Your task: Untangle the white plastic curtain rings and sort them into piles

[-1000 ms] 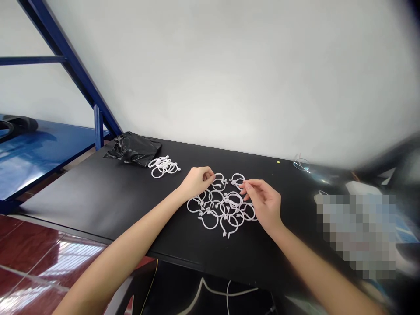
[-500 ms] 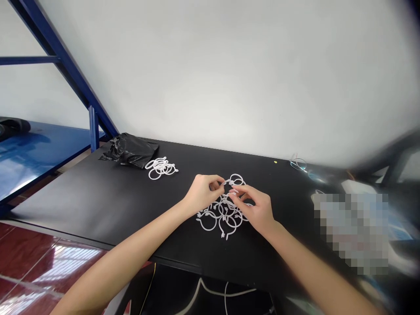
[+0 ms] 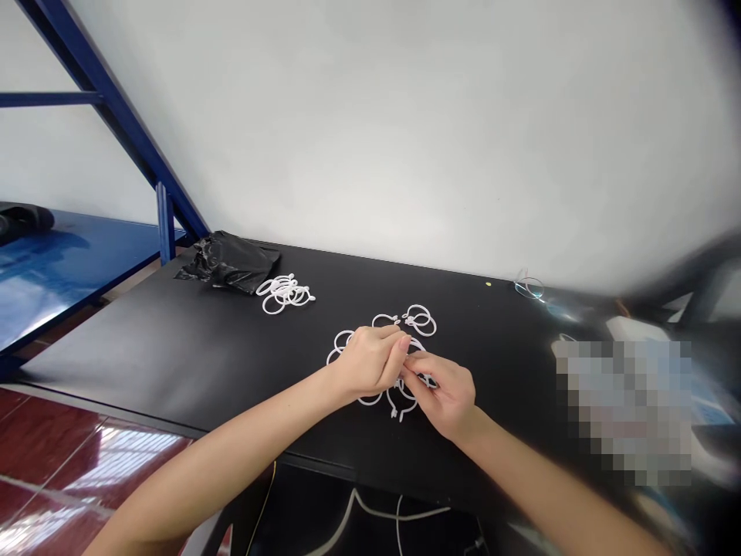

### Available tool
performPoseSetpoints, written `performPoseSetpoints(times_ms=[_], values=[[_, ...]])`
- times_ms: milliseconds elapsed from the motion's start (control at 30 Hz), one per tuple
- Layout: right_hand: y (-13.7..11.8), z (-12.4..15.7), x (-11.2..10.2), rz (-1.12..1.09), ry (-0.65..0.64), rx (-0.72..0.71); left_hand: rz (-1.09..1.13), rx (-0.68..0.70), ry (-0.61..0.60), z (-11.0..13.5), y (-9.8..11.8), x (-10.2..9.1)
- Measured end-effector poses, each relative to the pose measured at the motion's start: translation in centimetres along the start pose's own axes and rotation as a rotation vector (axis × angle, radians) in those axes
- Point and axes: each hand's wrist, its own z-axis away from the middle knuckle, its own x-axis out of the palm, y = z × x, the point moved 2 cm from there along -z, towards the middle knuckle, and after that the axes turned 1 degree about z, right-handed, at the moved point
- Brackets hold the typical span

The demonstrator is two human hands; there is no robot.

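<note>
A loose pile of thin white plastic open rings with small clip ends lies on the black table, partly covered by my hands. My left hand is curled closed above it, thumb up, with white loops showing at its left edge. Against its fingers, my right hand pinches with thumb and forefinger. A sliver of white shows where the fingertips meet, but most of what they hold is hidden. Just beyond the hands lie more white rings, apart from the covered pile.
On the left of the black table, a second cluster of white rings lies beside a crumpled black plastic bag. Glasses rest near the wall. Blurred packages sit at right. A blue metal frame rises at left.
My hands have come together and moved slightly lower over the pile. My left fingers have curled in from a pinch. Rings beyond the hands are now more exposed.
</note>
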Motion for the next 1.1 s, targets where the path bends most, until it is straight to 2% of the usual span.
performPoseSetpoints(times_ms=[100, 200, 300, 400, 533, 633, 833, 1100], values=[[0.4, 0.0, 0.0, -0.027, -0.028, 0.044, -0.073, 0.011, -0.018, -0.2, -0.3, -0.3], [1.5, 0.0, -0.3, -0.127, -0.037, 0.176, -0.19, -0.025, -0.013, -0.9, -1.4, -1.5], [2.6, 0.1, -0.8, -0.204, 0.018, 0.286, -0.359, -0.196, 0.057, -1.4, -4.2, -4.0], [3.2, 0.0, -1.3, -0.176, 0.067, 0.311, -0.543, -0.402, 0.165, -1.3, -8.0, -7.1], [3.4, 0.0, -1.5, -0.13, 0.082, 0.283, -0.48, -0.611, 0.295, 0.0, -12.1, -10.9], [3.4, 0.1, -1.5, -0.106, 0.08, 0.253, -0.525, -0.652, 0.365, 0.9, -13.5, -12.4], [3.4, 0.2, -1.4, -0.072, 0.058, 0.262, -0.643, -0.557, 0.389, 1.2, -13.8, -12.3], [3.7, 0.2, -1.3, -0.069, 0.071, 0.25, -0.734, -0.609, 0.243, 1.9, -15.7, -11.2]])
